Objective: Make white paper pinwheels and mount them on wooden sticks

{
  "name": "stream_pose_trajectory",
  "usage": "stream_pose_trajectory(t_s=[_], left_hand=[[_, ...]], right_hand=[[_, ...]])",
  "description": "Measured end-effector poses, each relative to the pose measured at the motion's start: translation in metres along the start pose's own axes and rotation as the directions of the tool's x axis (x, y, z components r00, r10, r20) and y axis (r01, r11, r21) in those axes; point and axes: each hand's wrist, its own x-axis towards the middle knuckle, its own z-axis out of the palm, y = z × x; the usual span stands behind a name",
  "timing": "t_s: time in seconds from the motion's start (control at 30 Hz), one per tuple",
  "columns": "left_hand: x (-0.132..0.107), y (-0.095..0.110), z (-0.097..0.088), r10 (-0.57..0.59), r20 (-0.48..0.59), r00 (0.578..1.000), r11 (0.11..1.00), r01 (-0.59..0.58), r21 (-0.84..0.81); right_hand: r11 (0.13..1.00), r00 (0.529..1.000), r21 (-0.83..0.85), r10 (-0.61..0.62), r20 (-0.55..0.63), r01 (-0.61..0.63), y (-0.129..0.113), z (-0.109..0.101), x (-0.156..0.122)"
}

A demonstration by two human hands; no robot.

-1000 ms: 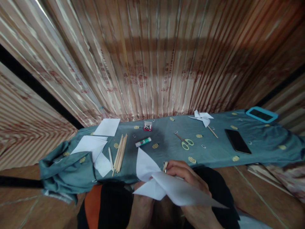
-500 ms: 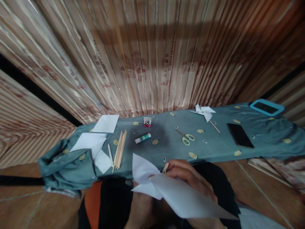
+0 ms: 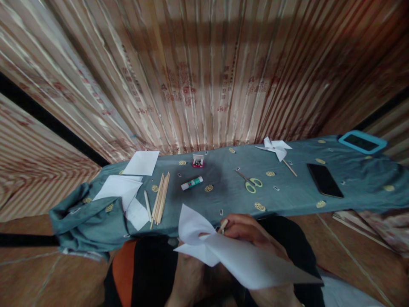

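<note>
A folded white paper pinwheel point(image 3: 243, 256) is held low over my lap, in front of the table edge. My left hand point(image 3: 188, 273) is beneath its left side, closed against the paper, with most of its fingers hidden by the folds. Behind the paper, my right hand point(image 3: 249, 230) is closed around a wooden stick point(image 3: 223, 226), whose tip sticks out beside the pinwheel's middle. Whether the stick touches the paper is hidden. Another pinwheel point(image 3: 277, 149) on a stick lies at the back right of the table.
On the green cloth point(image 3: 223, 187) lie a glue stick point(image 3: 192, 183), a small red box of pins point(image 3: 198, 161), scissors point(image 3: 251, 183), wooden sticks point(image 3: 160, 200), a white pencil-like rod point(image 3: 147, 205), paper sheets point(image 3: 118, 187), a phone point(image 3: 325, 181) and a blue-framed tablet point(image 3: 362, 142). A curtain point(image 3: 191, 85) hangs behind.
My view has shifted slightly. The pinwheel has tilted a little in my hands, while both hands keep nearly the same place and grip.
</note>
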Motion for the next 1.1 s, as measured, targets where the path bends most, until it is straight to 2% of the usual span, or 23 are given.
stream_pose_trajectory(t_s=[0.1,0.2,0.27,0.3,0.37,0.5,0.57,0.63,0.77,0.87,1.1], left_hand=[[-0.001,0.001,0.003,-0.028,0.055,0.998,1.000,0.029,-0.008],[-0.001,0.001,0.007,-0.040,0.093,0.995,0.999,0.040,0.004],[0.002,0.000,0.011,-0.035,0.102,0.994,0.999,0.035,0.005],[0.005,-0.002,0.013,-0.033,0.096,0.995,0.999,0.034,-0.007],[0.013,-0.006,0.018,-0.052,0.076,0.996,0.996,0.057,-0.067],[0.031,-0.023,0.021,-0.167,0.018,0.986,0.960,0.167,-0.226],[0.038,-0.033,0.019,-0.220,-0.019,0.975,0.942,0.207,-0.265],[0.044,-0.043,0.015,-0.272,-0.055,0.961,0.927,0.246,-0.285],[0.049,-0.058,0.008,-0.352,-0.134,0.927,0.890,0.287,-0.355],[0.049,-0.064,0.005,-0.382,-0.169,0.909,0.873,0.294,-0.390],[0.044,-0.073,-0.002,-0.460,-0.135,0.878,0.812,0.355,-0.463]], right_hand=[[0.991,0.996,0.097,0.091,0.024,-0.093,0.003,-0.001,0.001],[0.952,0.962,0.152,0.251,0.107,-0.265,0.012,-0.003,0.006],[0.889,0.900,0.169,0.396,0.183,-0.426,0.026,-0.002,0.010],[0.830,0.845,0.179,0.492,0.211,-0.528,0.036,0.000,0.012],[0.720,0.757,0.240,0.595,0.269,-0.651,0.058,0.008,0.015],[0.540,0.614,0.293,0.684,0.393,-0.789,0.105,0.030,0.016],[0.490,0.552,0.259,0.690,0.469,-0.832,0.124,0.040,0.016],[0.489,0.519,0.202,0.691,0.503,-0.848,0.139,0.049,0.016],[0.587,0.469,0.001,0.645,0.603,-0.810,0.159,0.061,0.022],[0.617,0.436,-0.077,0.633,0.640,-0.783,0.168,0.067,0.027],[0.674,0.347,-0.243,0.614,0.708,-0.697,0.180,0.075,0.034]])
